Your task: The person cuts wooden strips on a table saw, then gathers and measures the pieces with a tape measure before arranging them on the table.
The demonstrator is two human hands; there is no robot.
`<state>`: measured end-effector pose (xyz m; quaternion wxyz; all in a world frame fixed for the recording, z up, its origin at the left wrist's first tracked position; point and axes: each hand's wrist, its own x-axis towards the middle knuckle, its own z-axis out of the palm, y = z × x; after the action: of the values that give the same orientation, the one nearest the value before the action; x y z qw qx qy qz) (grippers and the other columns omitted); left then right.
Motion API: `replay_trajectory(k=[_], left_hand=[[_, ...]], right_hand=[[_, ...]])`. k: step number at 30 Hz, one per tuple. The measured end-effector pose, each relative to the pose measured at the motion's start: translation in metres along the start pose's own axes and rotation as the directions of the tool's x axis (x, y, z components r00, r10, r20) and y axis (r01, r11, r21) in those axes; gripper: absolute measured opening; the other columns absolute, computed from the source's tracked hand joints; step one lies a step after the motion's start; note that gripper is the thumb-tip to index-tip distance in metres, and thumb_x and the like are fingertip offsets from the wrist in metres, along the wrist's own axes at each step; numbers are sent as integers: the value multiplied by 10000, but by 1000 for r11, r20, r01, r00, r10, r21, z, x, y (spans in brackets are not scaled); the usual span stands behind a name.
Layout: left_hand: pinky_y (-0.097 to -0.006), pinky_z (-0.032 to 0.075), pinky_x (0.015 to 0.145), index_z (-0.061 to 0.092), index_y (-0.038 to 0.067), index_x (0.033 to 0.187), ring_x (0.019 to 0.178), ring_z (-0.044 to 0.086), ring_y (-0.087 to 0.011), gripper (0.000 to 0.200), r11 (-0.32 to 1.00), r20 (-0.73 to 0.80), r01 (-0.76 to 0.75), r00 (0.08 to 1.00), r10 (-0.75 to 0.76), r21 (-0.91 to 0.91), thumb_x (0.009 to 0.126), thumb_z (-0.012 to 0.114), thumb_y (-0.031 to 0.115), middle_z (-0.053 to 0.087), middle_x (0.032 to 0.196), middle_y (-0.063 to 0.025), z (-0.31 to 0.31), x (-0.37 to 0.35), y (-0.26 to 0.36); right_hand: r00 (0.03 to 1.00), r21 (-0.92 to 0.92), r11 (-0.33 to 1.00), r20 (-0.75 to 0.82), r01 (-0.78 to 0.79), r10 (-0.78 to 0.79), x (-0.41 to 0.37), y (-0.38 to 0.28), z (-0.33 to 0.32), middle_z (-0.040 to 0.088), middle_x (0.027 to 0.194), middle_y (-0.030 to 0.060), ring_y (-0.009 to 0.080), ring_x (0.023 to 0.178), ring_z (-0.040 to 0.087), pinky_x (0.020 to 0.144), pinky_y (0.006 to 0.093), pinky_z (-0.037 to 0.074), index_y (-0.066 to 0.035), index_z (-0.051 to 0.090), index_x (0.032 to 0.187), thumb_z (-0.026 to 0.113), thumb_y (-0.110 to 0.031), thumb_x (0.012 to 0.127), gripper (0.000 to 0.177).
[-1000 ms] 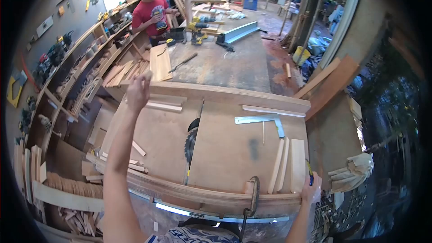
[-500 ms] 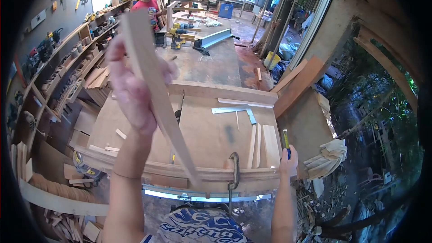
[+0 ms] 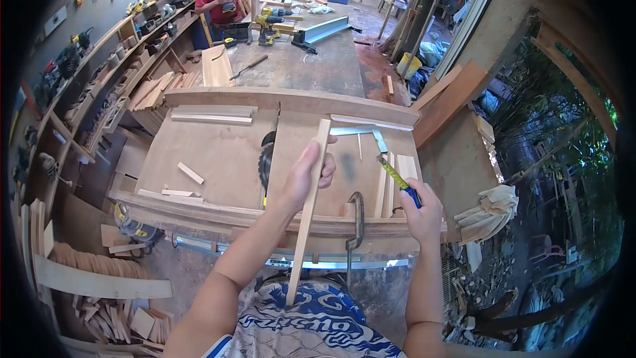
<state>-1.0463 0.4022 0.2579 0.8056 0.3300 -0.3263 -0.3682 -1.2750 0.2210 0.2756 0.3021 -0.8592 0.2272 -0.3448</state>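
My left hand (image 3: 308, 172) is wrapped round a long wooden strip (image 3: 306, 225), tilted, its lower end near my shirt. In my right hand (image 3: 423, 211) is a tape measure (image 3: 412, 195), its yellow blade (image 3: 393, 172) drawn out a short way toward the left. Below lies a plywood table saw top (image 3: 218, 159) with a toothed circular blade (image 3: 265, 162) standing in its slot. A metal square (image 3: 379, 139) and several cut wood strips (image 3: 389, 192) rest on the right half, close to the tape.
A C-clamp (image 3: 358, 219) grips the front rail. Behind the saw stands a workbench (image 3: 318, 79) with a cordless drill (image 3: 268, 26) and a metal channel (image 3: 324, 30). Another person (image 3: 222, 0) stands at the back left. Tool shelves (image 3: 99, 106) line the left wall.
The wooden strip has come down and right with my left hand, from raised before the camera to over the saw top. My right hand with the tape measure has risen slightly, its blade swinging left.
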Motion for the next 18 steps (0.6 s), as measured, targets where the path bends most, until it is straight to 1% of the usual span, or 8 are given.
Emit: replay_trajectory(k=[2,4,6,7,9,13,15,18], left_hand=[[-238,345,527,557,50,1291,558,396,-96,488,998,-29,45,999,-46,-37,1155,311,449,454,723,-6,3,2,-8],[-241,345,536,563,50,1250,573,397,-99,477,997,-67,72,995,-73,-23,1156,314,447,455,731,-8,12,0,-17],[-250,348,558,567,77,1163,611,388,-101,439,994,-103,111,989,-109,10,1159,316,437,451,746,-7,27,-1,-14],[-250,348,558,567,77,1163,611,388,-101,439,994,-101,110,989,-108,6,1159,316,437,451,746,-7,30,0,-13],[-247,339,556,563,104,1173,612,375,-99,412,998,-64,68,996,-67,8,1160,315,433,440,749,0,35,3,-13],[-250,324,552,554,132,1190,621,364,-97,403,993,-72,112,991,-115,-47,1162,307,449,415,751,14,38,4,-12],[-253,308,549,538,144,1168,627,351,-95,408,994,56,96,994,-93,-48,1162,299,474,397,756,22,33,1,-13],[-256,299,547,526,150,1124,630,338,-95,413,994,-16,96,995,-97,-54,1160,297,492,386,759,25,38,-2,-9]], right_hand=[[1000,-12,1000,22,17,-17,3,-15,-2,669,891,118,234,796,660,753,353,515,-28,714,1144,724,-190,922,275],[999,-22,999,39,37,-36,7,-31,-5,682,891,123,243,797,677,752,355,522,-30,720,1142,731,-195,914,281],[990,-95,988,75,123,-116,10,-49,-12,709,934,138,277,825,709,761,368,539,-42,730,1144,737,-206,900,294],[990,-98,987,75,124,-117,12,-57,-15,709,934,138,277,825,709,761,368,539,-42,730,1144,737,-206,900,294],[981,-186,965,87,185,-172,16,-70,-20,718,953,123,349,846,724,740,444,561,-114,753,1139,738,-293,891,306],[970,-186,954,109,233,-215,26,-81,-24,722,969,117,364,827,727,723,455,568,-124,757,1133,740,-298,891,298],[963,-302,914,108,270,-248,28,-87,-24,723,987,116,369,828,730,721,460,571,-133,759,1136,744,-301,891,297],[956,-311,904,117,293,-270,26,-95,-22,721,993,111,375,805,731,701,464,571,-141,760,1139,745,-303,893,295]])
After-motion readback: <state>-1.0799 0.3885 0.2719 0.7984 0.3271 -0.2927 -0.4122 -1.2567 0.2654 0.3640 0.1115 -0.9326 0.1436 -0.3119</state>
